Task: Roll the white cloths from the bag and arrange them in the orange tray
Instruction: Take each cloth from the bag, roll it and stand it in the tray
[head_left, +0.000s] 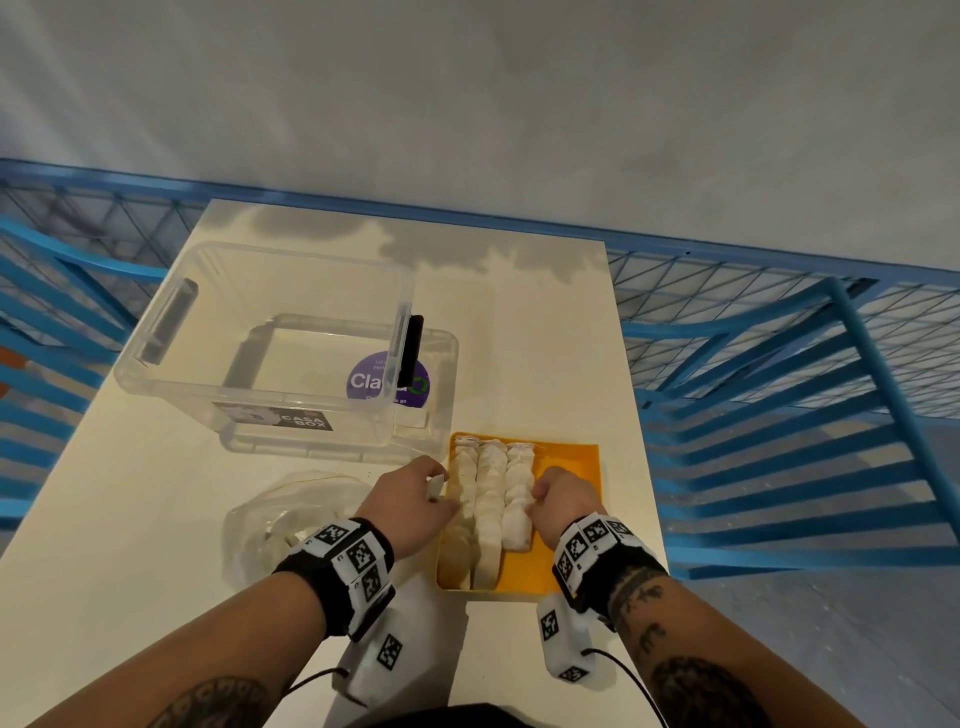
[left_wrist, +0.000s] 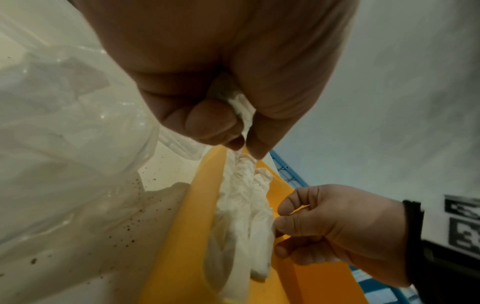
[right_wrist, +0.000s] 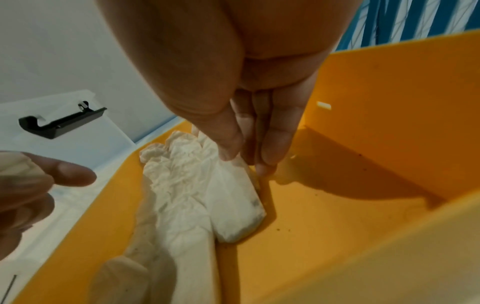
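Observation:
The orange tray sits at the near right of the table and holds three rows of rolled white cloths. My left hand hovers at the tray's left rim and pinches a small bunched white cloth between thumb and fingers. My right hand is inside the tray. Its thumb lies on the right-most roll and its fingers are against that roll's side, pinching its edge. The clear plastic bag lies left of the tray, under my left wrist.
A clear storage box with black handles stands on its lid behind the bag and tray. Blue metal rails flank both sides of the table. The tray's right part is bare orange floor.

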